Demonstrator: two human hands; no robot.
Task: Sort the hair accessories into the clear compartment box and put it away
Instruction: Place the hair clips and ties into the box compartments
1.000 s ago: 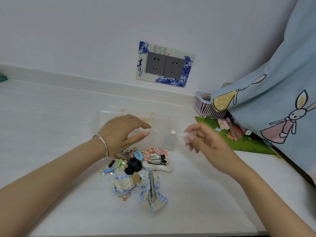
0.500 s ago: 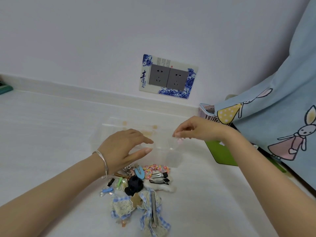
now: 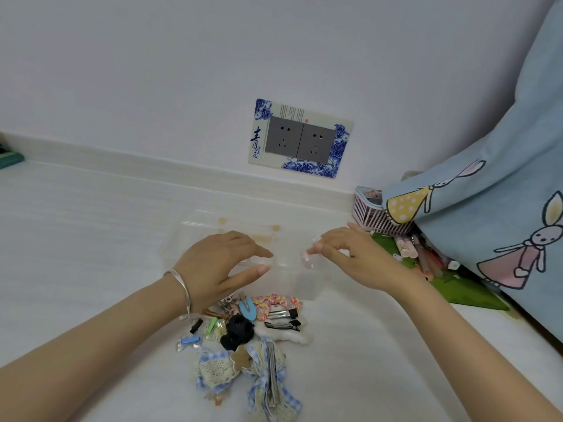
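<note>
blue-and-white floral socket frame (image 3: 300, 138); pale blue rabbit-print fabric (image 3: 493, 196); pink basket (image 3: 376, 216); green mat (image 3: 463, 292).

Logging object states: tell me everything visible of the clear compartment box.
The clear compartment box is transparent, plastic-looking, rectangular, with dividers and orange-brown spots at its back. It lies on the white surface behind the accessory pile. The left hand spreads over its near edge; the right hand pinches a small pink piece above its right end.
</note>
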